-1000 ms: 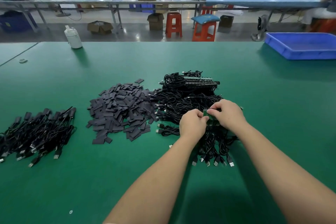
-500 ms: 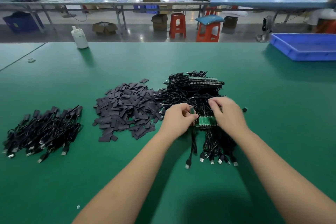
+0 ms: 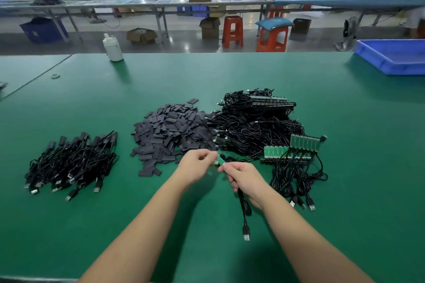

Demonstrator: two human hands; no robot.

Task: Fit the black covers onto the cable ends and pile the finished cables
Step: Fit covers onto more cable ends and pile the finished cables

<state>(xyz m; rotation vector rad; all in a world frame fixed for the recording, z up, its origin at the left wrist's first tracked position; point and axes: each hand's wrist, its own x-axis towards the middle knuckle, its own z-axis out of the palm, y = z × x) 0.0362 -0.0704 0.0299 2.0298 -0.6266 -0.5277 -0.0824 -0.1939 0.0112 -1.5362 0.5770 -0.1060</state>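
Observation:
My right hand (image 3: 245, 178) grips one black cable (image 3: 244, 210) just behind its small green board end (image 3: 221, 160); the cable's USB plug hangs below the hand. My left hand (image 3: 196, 165) is curled beside that board end, fingertips at its tip; whether it pinches it I cannot tell. A heap of flat black covers (image 3: 171, 132) lies just beyond the left hand. To the right sits a tangle of uncovered cables (image 3: 255, 126) with strips of green boards (image 3: 289, 149). At the left lies a pile of finished cables (image 3: 71, 163) with covers on.
The green table (image 3: 345, 190) runs wide around the piles. A white bottle (image 3: 112, 48) stands at the far edge, a blue tray (image 3: 393, 58) at the far right. Beyond are stools, boxes, benches and people working.
Both hands have pulled back from the cable tangle toward me and to the left. The right hand has drawn a single cable out of the bunch; the green board strips now lie uncovered.

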